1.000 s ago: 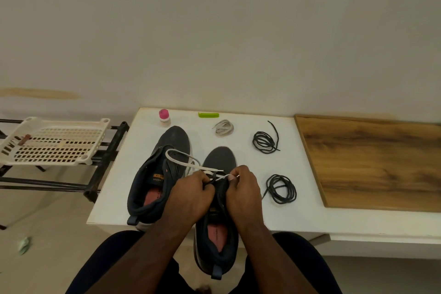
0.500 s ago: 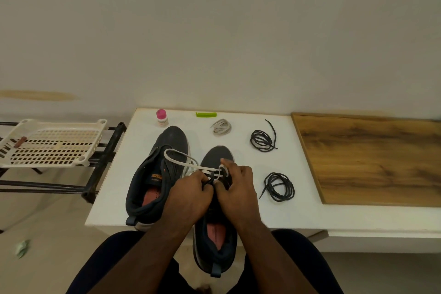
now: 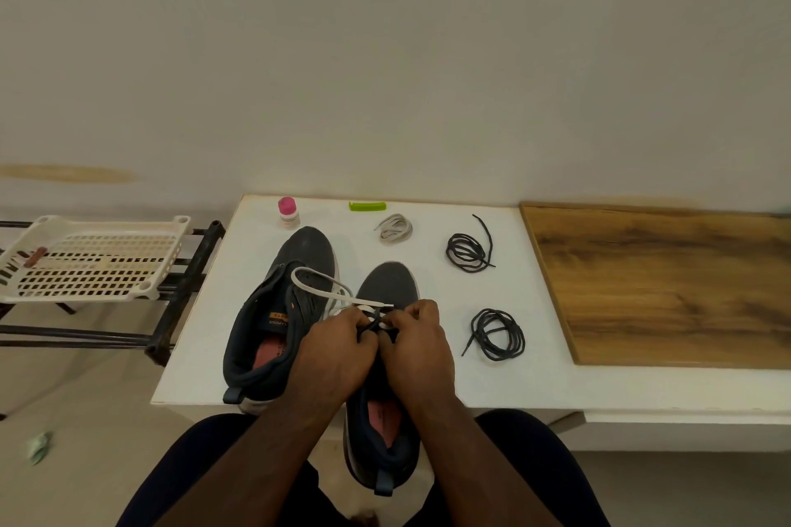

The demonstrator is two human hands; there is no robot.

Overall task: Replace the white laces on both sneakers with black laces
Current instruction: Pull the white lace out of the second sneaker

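Note:
Two dark grey sneakers lie on a white table (image 3: 428, 381). The left sneaker (image 3: 274, 312) has no lace in it. The right sneaker (image 3: 387, 291) overhangs the near table edge, heel toward me. My left hand (image 3: 331, 355) and my right hand (image 3: 417, 349) meet over its eyelets, fingers curled, pinching a white lace (image 3: 316, 287) whose loop arcs over the left sneaker. Two coiled black laces lie to the right, one far (image 3: 468, 250) and one near (image 3: 498, 334). A removed white lace (image 3: 394, 227) is bundled at the back.
A pink-capped small bottle (image 3: 287, 212) and a green clip (image 3: 367, 206) sit at the table's back edge. A wooden board (image 3: 676, 282) covers the surface to the right. A white plastic basket (image 3: 85, 257) rests on a black rack to the left.
My hands have drawn closer together over the right sneaker's eyelets, and the right hand's fingers shifted on the white lace. The lace loop over the left sneaker stays about where it was.

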